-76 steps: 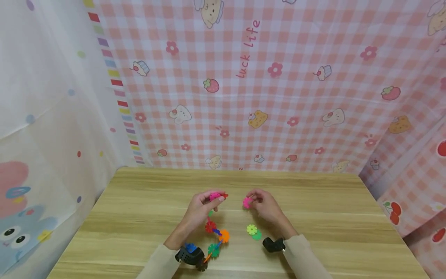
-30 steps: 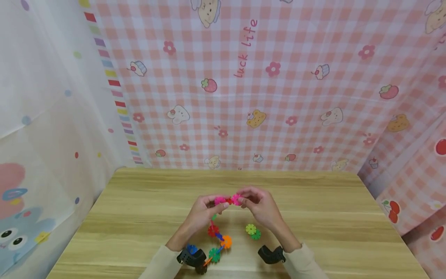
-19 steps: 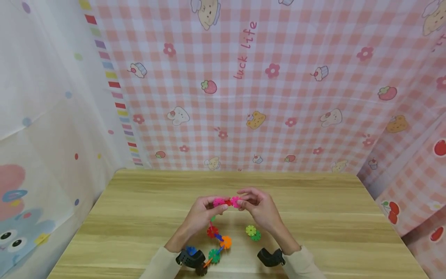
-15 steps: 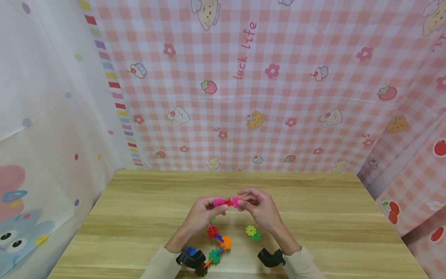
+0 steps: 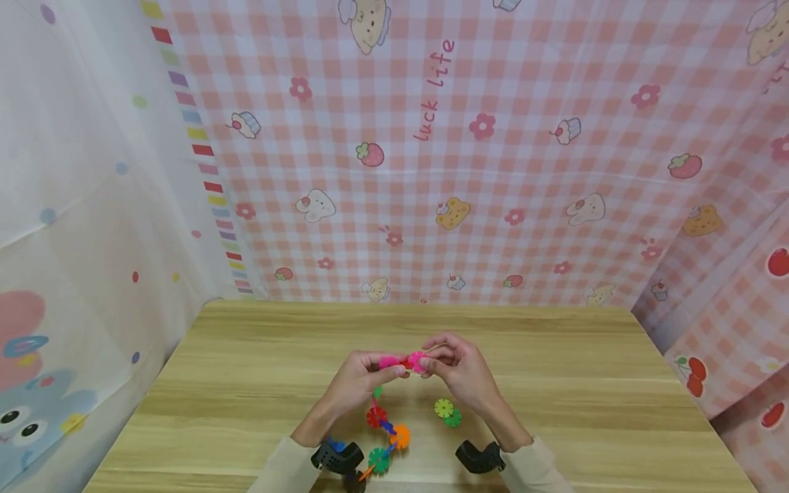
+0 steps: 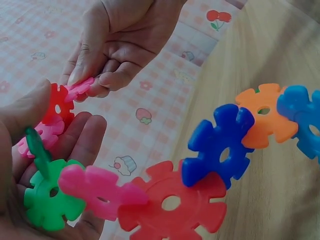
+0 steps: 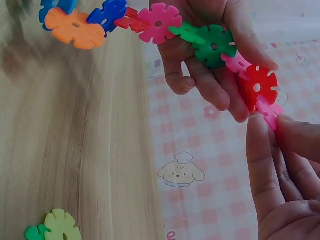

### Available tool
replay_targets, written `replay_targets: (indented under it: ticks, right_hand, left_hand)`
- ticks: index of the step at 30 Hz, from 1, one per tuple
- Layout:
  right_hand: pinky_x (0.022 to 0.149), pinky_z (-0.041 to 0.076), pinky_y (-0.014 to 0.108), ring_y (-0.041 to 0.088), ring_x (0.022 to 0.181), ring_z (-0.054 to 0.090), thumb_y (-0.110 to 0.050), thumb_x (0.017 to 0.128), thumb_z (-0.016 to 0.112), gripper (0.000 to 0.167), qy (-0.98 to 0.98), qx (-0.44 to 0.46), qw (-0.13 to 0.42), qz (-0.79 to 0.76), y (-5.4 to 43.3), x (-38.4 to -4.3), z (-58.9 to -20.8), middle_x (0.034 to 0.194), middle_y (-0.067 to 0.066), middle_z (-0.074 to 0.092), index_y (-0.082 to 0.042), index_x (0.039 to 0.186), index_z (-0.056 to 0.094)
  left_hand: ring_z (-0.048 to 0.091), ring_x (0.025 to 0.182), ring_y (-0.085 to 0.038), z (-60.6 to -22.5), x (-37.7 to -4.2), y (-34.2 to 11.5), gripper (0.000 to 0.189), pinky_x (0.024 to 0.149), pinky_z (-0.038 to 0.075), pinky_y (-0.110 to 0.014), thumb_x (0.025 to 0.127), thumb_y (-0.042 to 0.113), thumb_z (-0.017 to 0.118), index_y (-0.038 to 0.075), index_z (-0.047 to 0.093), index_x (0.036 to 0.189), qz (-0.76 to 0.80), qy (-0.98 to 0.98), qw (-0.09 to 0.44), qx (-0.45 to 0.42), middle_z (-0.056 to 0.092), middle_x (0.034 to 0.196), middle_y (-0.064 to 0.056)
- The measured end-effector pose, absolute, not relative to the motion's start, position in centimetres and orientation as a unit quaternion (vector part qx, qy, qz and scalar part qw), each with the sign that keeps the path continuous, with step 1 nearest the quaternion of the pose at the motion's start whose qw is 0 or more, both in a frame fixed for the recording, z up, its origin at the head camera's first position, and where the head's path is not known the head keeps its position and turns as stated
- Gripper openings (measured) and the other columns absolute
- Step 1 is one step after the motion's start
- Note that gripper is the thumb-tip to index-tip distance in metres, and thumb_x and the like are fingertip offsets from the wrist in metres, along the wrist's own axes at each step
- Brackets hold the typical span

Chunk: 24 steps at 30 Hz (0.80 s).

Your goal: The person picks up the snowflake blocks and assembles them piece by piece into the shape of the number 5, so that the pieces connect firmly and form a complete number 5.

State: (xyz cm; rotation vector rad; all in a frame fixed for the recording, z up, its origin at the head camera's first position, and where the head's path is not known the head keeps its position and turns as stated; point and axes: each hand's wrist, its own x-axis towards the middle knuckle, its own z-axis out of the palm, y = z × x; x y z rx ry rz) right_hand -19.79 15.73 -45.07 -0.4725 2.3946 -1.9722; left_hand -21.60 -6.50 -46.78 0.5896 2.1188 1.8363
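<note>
My left hand (image 5: 354, 380) holds the end of a chain of notched plastic snowflake discs, its thumb and fingers pinching by the red end disc (image 7: 265, 90). Between thumb and fingers of my right hand (image 5: 465, 373) is a pink snowflake disc (image 7: 270, 114), its edge meeting the red one's slots. From the left palm the chain runs down through a green disc (image 6: 54, 197), a pink one, another red disc (image 6: 172, 202), a dark blue disc (image 6: 220, 145) and an orange disc (image 6: 267, 115). Farther along come a green disc (image 5: 379, 460) and a brown disc (image 5: 354, 481) near the left wrist.
On the wooden table (image 5: 555, 383), a yellow-green disc (image 5: 444, 409) and a green disc (image 5: 453, 418) overlap below the right hand. Black wrist cameras sit on both wrists. A pink checked cloth (image 5: 394, 171) hangs behind the table.
My right hand has moved left, bringing its pink disc from apart to touching the red end disc. Both hands have since lowered slightly, and the chain has shifted a little toward the front edge.
</note>
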Motion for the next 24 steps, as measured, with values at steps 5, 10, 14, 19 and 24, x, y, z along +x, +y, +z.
replay_targets:
  ticks: [5, 10, 14, 19, 24]
  right_hand:
    - [0.071, 0.059, 0.031, 0.023, 0.075, 0.071, 0.002, 0.092, 0.066, 0.022, 0.765, -0.141, 0.005, -0.629, 15.49, -19.84, -45.06, 0.091, 0.016, 0.073, 0.005, 0.112, 0.06]
    - [0.071, 0.059, 0.031, 0.021, 0.074, 0.071, 0.003, 0.091, 0.066, 0.021, 0.762, -0.136, 0.006, -0.633, 15.28, -19.9, -45.06, 0.091, 0.016, 0.073, 0.004, 0.112, 0.06]
    - [0.071, 0.059, 0.03, 0.02, 0.074, 0.07, 0.002, 0.091, 0.066, 0.023, 0.764, -0.139, 0.004, -0.63, 15.26, -19.98, -45.13, 0.091, 0.018, 0.073, 0.003, 0.114, 0.06]
    - [0.072, 0.058, 0.029, 0.022, 0.075, 0.07, 0.002, 0.092, 0.066, 0.031, 0.77, -0.137, 0.002, -0.623, 15.31, -20.19, -45.06, 0.092, 0.016, 0.072, -0.001, 0.122, 0.058]
    - [0.073, 0.059, 0.03, 0.024, 0.076, 0.07, 0.002, 0.092, 0.065, 0.033, 0.766, -0.142, 0.003, -0.627, 15.18, -20.51, -45.03, 0.095, 0.019, 0.072, 0.0, 0.124, 0.058]
  left_hand:
    - [0.042, 0.059, -0.009, -46.93, -21.66, -6.52, 0.027, 0.059, 0.038, -0.02, 0.095, 0.021, 0.067, 0.005, 0.072, 0.116, 0.638, 0.732, 0.137, 0.197, 0.073, 0.109, -0.017]
    - [0.062, 0.082, -0.02, -47.07, -21.79, -6.58, 0.027, 0.074, 0.047, -0.025, 0.095, 0.022, 0.067, 0.006, 0.072, 0.115, 0.635, 0.735, 0.132, 0.197, 0.073, 0.109, -0.014]
    - [0.052, 0.067, -0.012, -47.13, -21.83, -6.7, 0.027, 0.065, 0.042, -0.021, 0.096, 0.021, 0.066, 0.003, 0.071, 0.116, 0.63, 0.737, 0.131, 0.205, 0.072, 0.106, -0.02]
    - [0.058, 0.072, -0.017, -47.03, -21.94, -6.73, 0.03, 0.072, 0.047, -0.029, 0.096, 0.026, 0.067, 0.007, 0.071, 0.118, 0.622, 0.748, 0.132, 0.193, 0.072, 0.102, -0.018]
    - [0.066, 0.09, -0.023, -46.78, -22.06, -6.61, 0.032, 0.086, 0.051, -0.045, 0.095, 0.031, 0.066, 0.011, 0.069, 0.121, 0.614, 0.754, 0.146, 0.184, 0.072, 0.103, -0.009]
